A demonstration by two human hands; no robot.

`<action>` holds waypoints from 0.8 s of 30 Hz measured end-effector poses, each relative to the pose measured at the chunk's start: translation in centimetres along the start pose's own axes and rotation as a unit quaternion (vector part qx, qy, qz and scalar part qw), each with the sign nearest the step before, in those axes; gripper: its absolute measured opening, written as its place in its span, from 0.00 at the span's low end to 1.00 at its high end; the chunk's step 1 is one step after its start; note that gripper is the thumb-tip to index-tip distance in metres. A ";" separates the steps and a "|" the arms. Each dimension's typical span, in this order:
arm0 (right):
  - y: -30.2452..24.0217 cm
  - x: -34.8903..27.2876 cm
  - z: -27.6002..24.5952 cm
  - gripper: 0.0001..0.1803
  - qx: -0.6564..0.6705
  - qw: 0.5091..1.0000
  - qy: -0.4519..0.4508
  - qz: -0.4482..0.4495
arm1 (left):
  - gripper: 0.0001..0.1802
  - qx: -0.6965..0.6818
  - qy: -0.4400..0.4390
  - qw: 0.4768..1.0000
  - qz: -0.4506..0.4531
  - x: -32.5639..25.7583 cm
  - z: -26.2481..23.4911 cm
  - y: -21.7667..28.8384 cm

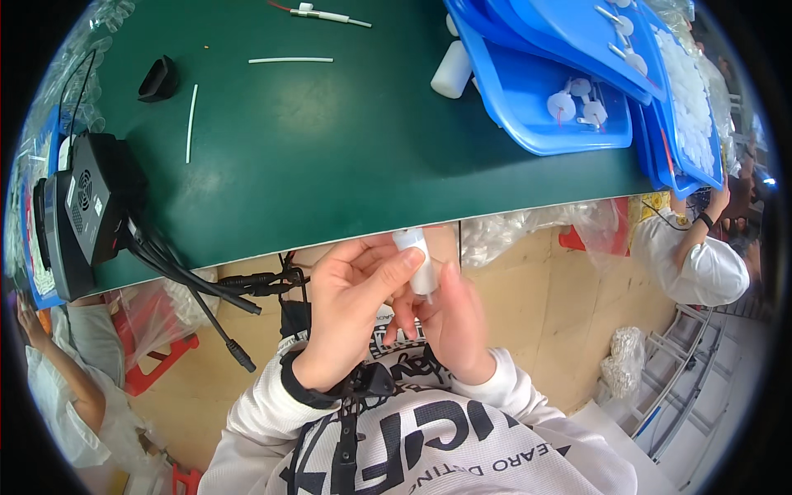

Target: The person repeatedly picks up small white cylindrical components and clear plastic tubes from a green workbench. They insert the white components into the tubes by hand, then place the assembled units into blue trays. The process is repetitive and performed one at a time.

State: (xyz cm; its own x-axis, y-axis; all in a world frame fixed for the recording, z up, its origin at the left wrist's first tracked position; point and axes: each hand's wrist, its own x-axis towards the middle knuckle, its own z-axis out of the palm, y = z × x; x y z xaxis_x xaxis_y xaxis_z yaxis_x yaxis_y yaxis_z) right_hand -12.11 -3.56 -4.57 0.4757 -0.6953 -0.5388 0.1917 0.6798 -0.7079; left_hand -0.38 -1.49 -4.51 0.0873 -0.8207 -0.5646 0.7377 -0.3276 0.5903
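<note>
A small white plastic cylinder is pinched between the thumb and fingers of my left hand, just off the table's near edge. It stands slightly tilted, its lower end toward my body. My right hand is close beside that lower end, blurred by motion. Whether its fingers touch the cylinder or hold a small part is not visible. A similar white cylinder lies on the green table by the blue trays.
Stacked blue trays at right hold round white parts. Thin white tubes and a black cap-like piece lie on the table. A black device with dangling cables stands left. Co-workers' arms show at both sides.
</note>
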 end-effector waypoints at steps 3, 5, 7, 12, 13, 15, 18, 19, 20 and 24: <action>0.8 -0.4 -0.2 0.23 -0.089 0.994 -0.004 -0.069 | 0.14 0.039 -0.016 0.998 0.041 0.4 -0.5 -0.7; 1.3 -0.4 0.3 0.23 -0.093 0.993 0.001 -0.079 | 0.16 0.055 -0.030 0.998 0.022 0.4 -0.8 -0.5; 1.5 -0.4 0.7 0.23 -0.045 0.996 -0.004 -0.079 | 0.16 0.054 -0.026 0.998 -0.009 0.1 -0.7 -0.3; 1.6 -0.5 0.9 0.25 0.030 0.999 -0.021 -0.040 | 0.14 0.025 -0.001 1.000 -0.014 -0.1 -0.9 -0.5; 1.6 -0.5 1.0 0.25 0.043 0.998 -0.022 -0.031 | 0.14 0.023 0.000 1.000 -0.009 -0.1 -0.7 -0.4; 1.5 -0.4 1.0 0.26 0.084 0.996 -0.020 -0.001 | 0.12 0.027 0.031 0.999 -0.017 -0.4 -0.1 0.2; 1.4 -0.4 1.0 0.25 0.195 0.979 -0.053 0.029 | 0.12 0.043 0.064 0.997 -0.012 -0.6 0.5 0.5; 1.3 -0.4 1.0 0.25 0.240 0.968 -0.069 0.036 | 0.12 0.050 0.072 0.996 -0.008 -0.6 0.7 0.6; 1.2 -0.5 1.2 0.24 0.254 0.964 -0.062 0.052 | 0.12 0.059 0.076 0.995 0.003 -0.7 0.8 0.6; 0.9 -0.5 1.7 0.23 0.349 0.929 -0.093 0.086 | 0.12 0.082 0.091 0.992 0.037 -0.5 1.2 0.8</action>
State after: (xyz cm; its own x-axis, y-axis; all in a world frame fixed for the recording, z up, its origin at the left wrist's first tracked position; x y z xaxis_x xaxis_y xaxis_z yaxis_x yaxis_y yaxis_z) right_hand -10.66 -2.19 -4.18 0.6789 -0.5536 -0.4822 0.5771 0.8084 -0.1156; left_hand -0.61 -1.88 -3.06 0.2682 -0.7524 -0.6017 0.6065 -0.3533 0.7122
